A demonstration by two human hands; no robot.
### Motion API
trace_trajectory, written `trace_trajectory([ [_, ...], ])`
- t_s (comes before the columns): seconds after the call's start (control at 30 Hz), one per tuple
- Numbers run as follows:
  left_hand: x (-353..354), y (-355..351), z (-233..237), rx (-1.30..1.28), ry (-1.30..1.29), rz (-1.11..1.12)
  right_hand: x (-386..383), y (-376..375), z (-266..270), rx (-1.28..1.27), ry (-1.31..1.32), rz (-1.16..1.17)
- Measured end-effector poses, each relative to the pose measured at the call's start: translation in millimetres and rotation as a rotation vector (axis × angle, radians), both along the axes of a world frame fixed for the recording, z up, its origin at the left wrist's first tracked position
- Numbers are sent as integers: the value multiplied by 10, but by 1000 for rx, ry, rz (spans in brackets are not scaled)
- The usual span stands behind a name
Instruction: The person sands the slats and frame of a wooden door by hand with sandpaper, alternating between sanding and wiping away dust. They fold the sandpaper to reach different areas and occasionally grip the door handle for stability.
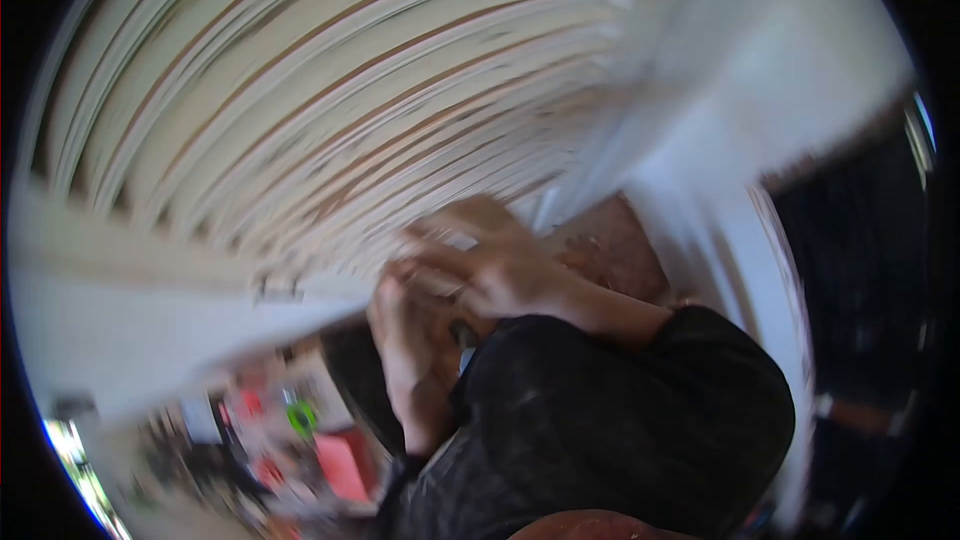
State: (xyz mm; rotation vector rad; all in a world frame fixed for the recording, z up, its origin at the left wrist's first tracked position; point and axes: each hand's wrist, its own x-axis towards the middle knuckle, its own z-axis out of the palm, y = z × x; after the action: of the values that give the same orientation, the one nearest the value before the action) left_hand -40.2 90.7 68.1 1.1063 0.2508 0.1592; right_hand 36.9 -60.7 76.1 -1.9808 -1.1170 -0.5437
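My right hand point(490, 258) is curled in front of a louvered panel point(330, 70) of cream-coloured slats. Just below and to the left, my left hand point(402, 340) is raised with its fingers bent, and the fingertips of both hands meet. A small pale patch shows between the fingers of the right hand; blur hides what it is. Both hands look closed, but whatever they hold cannot be made out. The slats show reddish-brown lines along their edges.
A white frame point(700, 170) runs down the right of the panel, beside a dark opening point(850, 270). At lower left lie a red item point(345, 465), a green ring-shaped item point(300, 418) and blurred clutter. A brown floor patch point(615, 250) shows beyond my right forearm.
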Motion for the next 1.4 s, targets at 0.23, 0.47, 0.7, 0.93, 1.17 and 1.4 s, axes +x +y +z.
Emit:
trace_trajectory([
  [0.23,16,752,-84,413,-187,-118,-298,803,-385,370,319,268],
  [0.47,134,1240,-89,968,-427,5,-435,1435,-505,807,675,344],
  [0.7,237,1575,-5,1547,-628,488,-306,1390,-310,916,350,29],
  [0.93,433,2001,-170,1520,-724,762,-213,1167,-163,949,452,-174],
  [1.17,670,1877,-411,1422,-901,672,-246,1093,-75,1066,686,-90],
  [1.4,837,1926,-580,1385,-1004,770,29,941,-246,757,359,-359],
])
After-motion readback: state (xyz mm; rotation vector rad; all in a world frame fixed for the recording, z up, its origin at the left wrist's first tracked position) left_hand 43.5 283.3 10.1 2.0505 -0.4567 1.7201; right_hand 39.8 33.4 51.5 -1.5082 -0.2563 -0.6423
